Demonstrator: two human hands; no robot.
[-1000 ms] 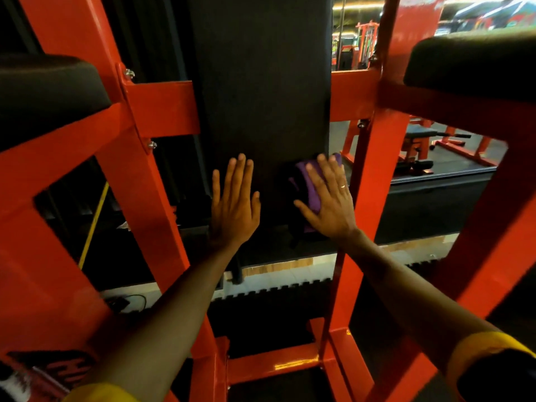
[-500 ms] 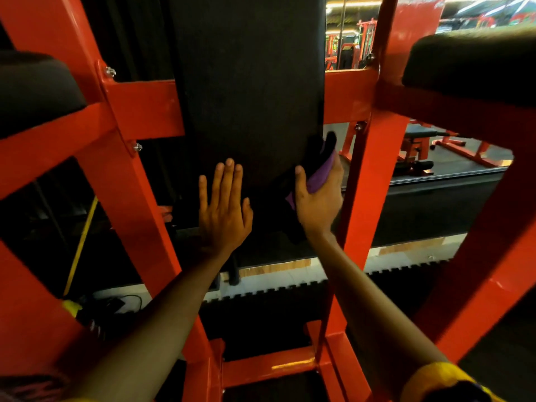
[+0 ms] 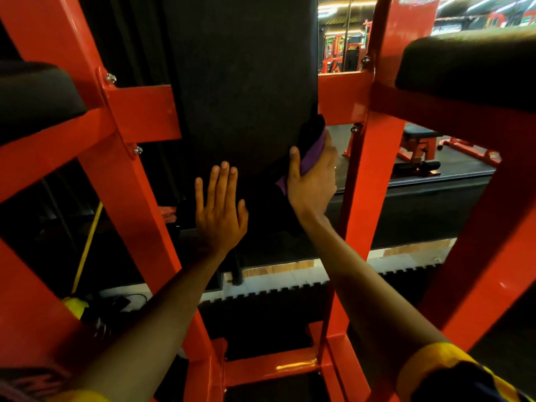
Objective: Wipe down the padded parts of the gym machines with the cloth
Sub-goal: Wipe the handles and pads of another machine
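Right, I'm watching the head view. On the far side the right hand [image 3: 311, 184] is holding the purple cloth [image 3: 311, 156] against the right edge of the tall black centre pad [image 3: 243, 82], near its lower corner. Its grip is clamped on the cloth: the thumb is lying on the pad's front face, the other fingers are curling round the edge and I'm losing them behind it. The cloth is folding over that edge; its upper end is looking dark, and a purple corner is poking out by the base of the thumb. A ring [image 3: 335, 167] is showing on one finger.

Meanwhile the left hand [image 3: 220, 210] is pressing flat on the lower left part of the same pad, grip apart, fingers straight and close together. Both hands are sitting near each other, not touching.

I'm seeing the red frame [image 3: 139, 117] running on both sides of the pad, carrying a left side pad [image 3: 34, 100] and a right side pad [image 3: 470, 68], both well apart from the cloth. A yellow-cuffed sleeve [image 3: 435, 361] is showing lower right. Beyond the frame a red-and-black bench [image 3: 417, 140] is sitting on the right, and a yellow pole [image 3: 87, 248] is leaning low on the left.
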